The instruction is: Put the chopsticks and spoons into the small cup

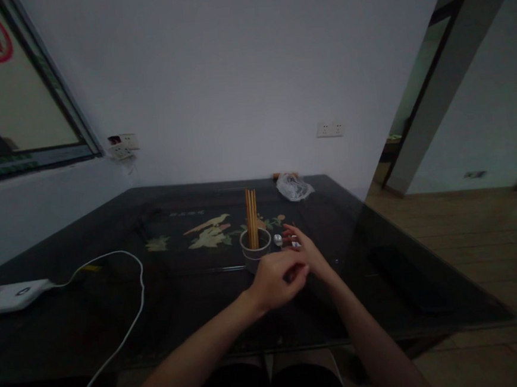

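Note:
A light-coloured cup point(257, 253) stands on the dark table with several wooden chopsticks point(252, 218) upright in it. My left hand point(276, 278) is in front of the cup and covers part of its lower side. Its fingers are curled, thumb and forefinger close together beside my right wrist; anything between them is hidden. To the right of the cup, my right hand point(305, 249) has its fingers spread and bent slightly, pointing left. A shiny metal spoon point(278, 239) shows at its fingertips. More shiny bits appear between those fingers, too small to make out.
A crumpled clear plastic bag point(294, 187) lies at the table's back edge. At left, a white device point(13, 296) has a white cable point(141, 286) looping over the front edge. A dark flat object point(408, 280) lies at right. A wall with sockets point(329, 129) stands behind.

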{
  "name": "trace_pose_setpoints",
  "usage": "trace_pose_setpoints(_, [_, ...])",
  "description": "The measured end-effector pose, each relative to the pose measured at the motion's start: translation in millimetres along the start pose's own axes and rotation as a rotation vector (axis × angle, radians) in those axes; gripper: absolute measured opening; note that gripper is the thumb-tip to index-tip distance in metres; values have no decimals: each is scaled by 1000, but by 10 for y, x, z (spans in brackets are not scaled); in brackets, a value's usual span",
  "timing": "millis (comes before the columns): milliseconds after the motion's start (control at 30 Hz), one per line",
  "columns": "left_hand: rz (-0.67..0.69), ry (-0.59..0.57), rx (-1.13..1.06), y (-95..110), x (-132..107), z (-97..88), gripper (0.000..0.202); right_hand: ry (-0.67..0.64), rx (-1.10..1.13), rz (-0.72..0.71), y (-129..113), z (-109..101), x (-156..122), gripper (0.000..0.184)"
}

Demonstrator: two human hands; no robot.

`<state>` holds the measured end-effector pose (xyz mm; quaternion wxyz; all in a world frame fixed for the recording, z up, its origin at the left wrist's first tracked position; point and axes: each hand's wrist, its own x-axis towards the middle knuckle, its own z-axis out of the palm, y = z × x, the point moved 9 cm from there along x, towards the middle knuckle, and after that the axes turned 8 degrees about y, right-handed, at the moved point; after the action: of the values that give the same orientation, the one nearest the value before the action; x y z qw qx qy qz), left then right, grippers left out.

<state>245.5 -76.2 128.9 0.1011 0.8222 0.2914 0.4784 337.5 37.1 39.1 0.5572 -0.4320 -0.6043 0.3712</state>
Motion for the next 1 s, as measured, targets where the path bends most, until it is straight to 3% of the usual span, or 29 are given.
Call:
trace_pose_setpoints(100, [161,-124,72,43,-191,365,20,159,-23,-18,-128,-298,50,51])
trace_pose_setpoints(167, [184,-181,90,-17,-279,515,18,252,-51,-40,-197,-455,57,45])
trace_pose_setpoints(267, [116,-208,93,-163,-325,604,16,328,-75,-57,-240,-581,56,39])
trace_pose_setpoints(467, [17,-236,73,-329,-355,687,23,324,-159,-80,-223,-639,120,31])
trace_pose_setpoints(600, [53,-280,37,-291,-399,758,28,238,-345,-127,-235,-579,283,25])
trace_pose_setpoints(700, [76,-312,33,-272,-420,791,32,86,-639,-144,-215,-414,481,20])
trace_pose_setpoints(833, [90,-336,57,-310,-426,802,37,-119,-1178,25,23,-267,704,26])
trace_pose_setpoints(1000, [95,-357,72,-374,-436,822,41,-197,-1360,153,217,-137,790,33])
